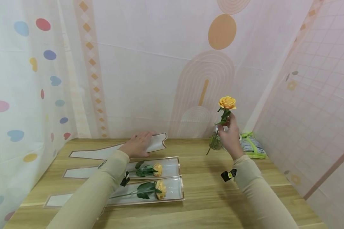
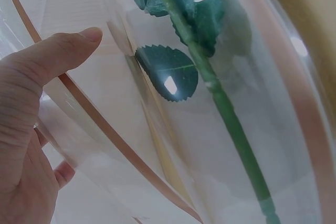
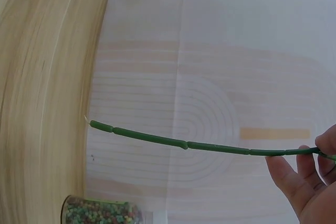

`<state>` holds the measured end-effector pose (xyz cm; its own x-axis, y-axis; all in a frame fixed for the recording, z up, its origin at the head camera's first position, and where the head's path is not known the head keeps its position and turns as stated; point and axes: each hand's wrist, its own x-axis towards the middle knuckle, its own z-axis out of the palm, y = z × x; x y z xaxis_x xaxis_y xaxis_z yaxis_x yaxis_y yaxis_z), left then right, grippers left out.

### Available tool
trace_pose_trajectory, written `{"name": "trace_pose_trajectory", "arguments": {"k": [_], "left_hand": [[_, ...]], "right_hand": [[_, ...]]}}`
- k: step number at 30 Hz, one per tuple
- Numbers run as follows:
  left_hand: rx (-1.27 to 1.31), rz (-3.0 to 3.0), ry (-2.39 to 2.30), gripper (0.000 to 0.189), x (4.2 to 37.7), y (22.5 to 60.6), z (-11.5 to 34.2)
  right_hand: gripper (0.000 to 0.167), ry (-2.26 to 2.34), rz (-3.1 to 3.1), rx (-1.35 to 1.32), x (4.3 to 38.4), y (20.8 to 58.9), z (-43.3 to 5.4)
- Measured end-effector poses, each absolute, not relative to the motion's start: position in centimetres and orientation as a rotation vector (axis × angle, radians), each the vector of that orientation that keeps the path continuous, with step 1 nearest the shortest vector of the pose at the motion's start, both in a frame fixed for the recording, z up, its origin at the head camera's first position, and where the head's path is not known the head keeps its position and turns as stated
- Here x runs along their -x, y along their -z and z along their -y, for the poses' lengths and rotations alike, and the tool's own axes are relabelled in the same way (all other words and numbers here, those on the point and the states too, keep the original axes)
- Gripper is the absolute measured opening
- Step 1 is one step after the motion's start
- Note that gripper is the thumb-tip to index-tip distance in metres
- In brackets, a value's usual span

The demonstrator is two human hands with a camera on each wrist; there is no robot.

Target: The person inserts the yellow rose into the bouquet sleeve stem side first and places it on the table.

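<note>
My right hand (image 1: 230,136) pinches the green stem (image 3: 215,148) of a yellow rose (image 1: 227,102), held upright above the table; the stem's lower end hangs free. Behind that stem stands a clear jar (image 1: 216,142) holding small coloured beads (image 3: 102,212). At the back left, my left hand (image 1: 139,144) rests across a clear flower sleeve (image 1: 160,142) with a brown border, thumb stretched out over its edge (image 2: 100,116). Nearer me lie two more sleeves, each with a yellow rose, the middle one (image 1: 172,165) and the front one (image 1: 176,190).
A bag with lime-green trim (image 1: 252,146) lies at the back right beside the jar. Patterned cloth (image 1: 149,79) hangs along the back and both sides of the wooden table (image 1: 206,203). Both forearms reach over the table, the left one above the sleeves.
</note>
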<state>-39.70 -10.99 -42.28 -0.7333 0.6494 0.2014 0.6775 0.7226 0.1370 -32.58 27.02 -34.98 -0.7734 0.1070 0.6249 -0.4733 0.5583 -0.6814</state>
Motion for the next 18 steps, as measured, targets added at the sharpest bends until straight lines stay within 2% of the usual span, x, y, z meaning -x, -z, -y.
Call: {"name": "trace_pose_trajectory", "arguments": {"k": [18], "left_hand": [[1.092,2.767,0.309,0.093,39.7,42.8,10.9]], "right_hand": [[0.055,-1.202,2.113,-0.38,33.1,34.7,-24.7]]}}
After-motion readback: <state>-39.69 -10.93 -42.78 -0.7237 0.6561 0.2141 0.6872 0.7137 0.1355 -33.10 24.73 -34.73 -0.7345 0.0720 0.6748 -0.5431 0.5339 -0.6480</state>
